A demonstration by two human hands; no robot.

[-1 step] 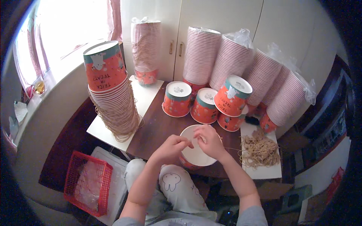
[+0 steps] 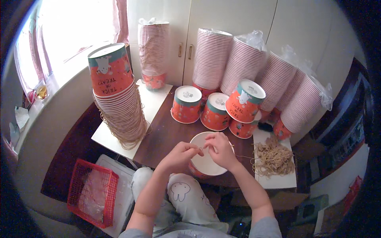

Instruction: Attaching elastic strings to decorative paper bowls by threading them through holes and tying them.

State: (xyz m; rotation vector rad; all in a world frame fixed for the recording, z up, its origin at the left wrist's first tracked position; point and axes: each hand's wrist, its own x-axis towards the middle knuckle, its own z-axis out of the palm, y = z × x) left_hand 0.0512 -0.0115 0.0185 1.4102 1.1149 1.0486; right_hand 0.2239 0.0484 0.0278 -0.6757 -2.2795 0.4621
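A white-lined paper bucket (image 2: 204, 162) with an orange outside stands upright at the table's near edge. Over its mouth, my left hand (image 2: 181, 154) is closed, thumb and forefinger pinching what looks like the end of a thin pale cord. Close beside it, my right hand (image 2: 219, 150) has its fingers bent inward at the same spot; what its fingertips hold is too small to make out. A strand of twine runs from the bucket's right side to a tangled heap of tan twine (image 2: 274, 158) on the right.
Several upside-down orange buckets (image 2: 186, 105) stand beyond my hands. Tall plastic-wrapped bucket stacks (image 2: 212, 59) line the white cabinet. At left rises an inverted stack (image 2: 115, 87) with twine loops hanging from it. A red basket (image 2: 111, 198) sits low at left.
My right hand's fingers have curled slightly and shifted a little. The left hand and the bucket stay nearly where they were.
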